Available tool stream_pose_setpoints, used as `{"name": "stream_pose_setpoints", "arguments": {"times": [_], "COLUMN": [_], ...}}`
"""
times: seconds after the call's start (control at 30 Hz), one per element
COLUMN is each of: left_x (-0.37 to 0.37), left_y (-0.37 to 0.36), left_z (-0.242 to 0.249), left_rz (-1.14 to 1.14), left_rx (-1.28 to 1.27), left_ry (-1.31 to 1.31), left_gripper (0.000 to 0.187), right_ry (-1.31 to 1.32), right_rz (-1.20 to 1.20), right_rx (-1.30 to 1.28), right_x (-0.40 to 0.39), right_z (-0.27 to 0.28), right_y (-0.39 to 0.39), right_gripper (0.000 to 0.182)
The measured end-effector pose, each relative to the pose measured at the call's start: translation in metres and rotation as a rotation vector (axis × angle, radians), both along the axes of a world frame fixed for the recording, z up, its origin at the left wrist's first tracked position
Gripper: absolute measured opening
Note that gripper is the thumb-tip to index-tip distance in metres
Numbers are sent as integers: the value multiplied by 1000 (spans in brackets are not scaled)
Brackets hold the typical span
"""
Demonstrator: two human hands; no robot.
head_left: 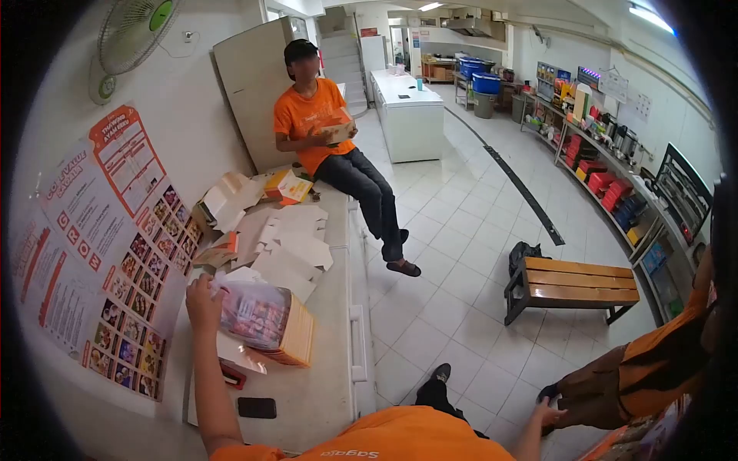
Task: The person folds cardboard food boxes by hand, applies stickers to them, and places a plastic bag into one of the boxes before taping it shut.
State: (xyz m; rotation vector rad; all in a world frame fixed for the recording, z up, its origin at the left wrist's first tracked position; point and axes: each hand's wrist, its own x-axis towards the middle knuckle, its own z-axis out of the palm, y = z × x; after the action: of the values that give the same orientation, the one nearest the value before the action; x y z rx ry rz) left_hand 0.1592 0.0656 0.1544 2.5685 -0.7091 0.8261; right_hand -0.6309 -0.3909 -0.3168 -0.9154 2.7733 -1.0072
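Note:
My left hand (203,304) reaches over the white counter, its fingers closed at the edge of a clear plastic bag (257,315). Inside the bag are red-printed packets, too small to read. The bag lies against a stack of flat cardboard box blanks (298,332) with orange edges. A black phone (257,408) lies nearer to me, and a dark red object (232,375) sits beside the stack. Down at my right side hangs my right hand (547,415), fingers loosely apart and holding nothing.
Unfolded cardboard boxes (288,250) cover the far part of the counter. A person in orange (311,127) sits there holding a box (337,132). Another person (653,376) stands at my right. A wooden bench (580,283) stands on the tiled floor, with shelves (607,177) beyond.

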Motion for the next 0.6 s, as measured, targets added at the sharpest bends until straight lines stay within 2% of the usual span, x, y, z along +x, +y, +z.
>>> {"name": "stream_pose_setpoints", "arguments": {"times": [0.1, 0.13, 0.23, 0.27, 0.3, 0.4, 0.47, 0.6], "left_x": [14, 25, 22, 28, 33, 39, 34, 38], "left_y": [9, 15, 5, 8, 13, 9, 3, 4], "left_z": [-10, -18, -32, -36, -37, -35, -27, -27], "left_rz": [12, 51, 127, 83, 45, 84, 121, 106], "left_rx": [-20, 20, 33, 9, -13, -6, 4, 17], "left_ry": [33, 31, 31, -1, -42, 5, 7, -16], "left_gripper": [36, 38, 38, 34, 31, 25, 23, 20], "right_ry": [53, 165, 154, -96, -211, -635, -728, -686], "right_rz": [35, 207, 341, 461, 375, 565, 723, 993], "right_rx": [136, 101, 58, 20, 74, 376, 588, 871], "right_x": [1, -55, -63, -81, -66, -25, 9, 31], "right_z": [83, 16, 1, -43, -47, -22, -13, -19], "right_y": [13, -13, -15, -20, -13, 21, 43, 68], "right_gripper": [104, 103, 99, 96, 99, 84, 74, 58]}}
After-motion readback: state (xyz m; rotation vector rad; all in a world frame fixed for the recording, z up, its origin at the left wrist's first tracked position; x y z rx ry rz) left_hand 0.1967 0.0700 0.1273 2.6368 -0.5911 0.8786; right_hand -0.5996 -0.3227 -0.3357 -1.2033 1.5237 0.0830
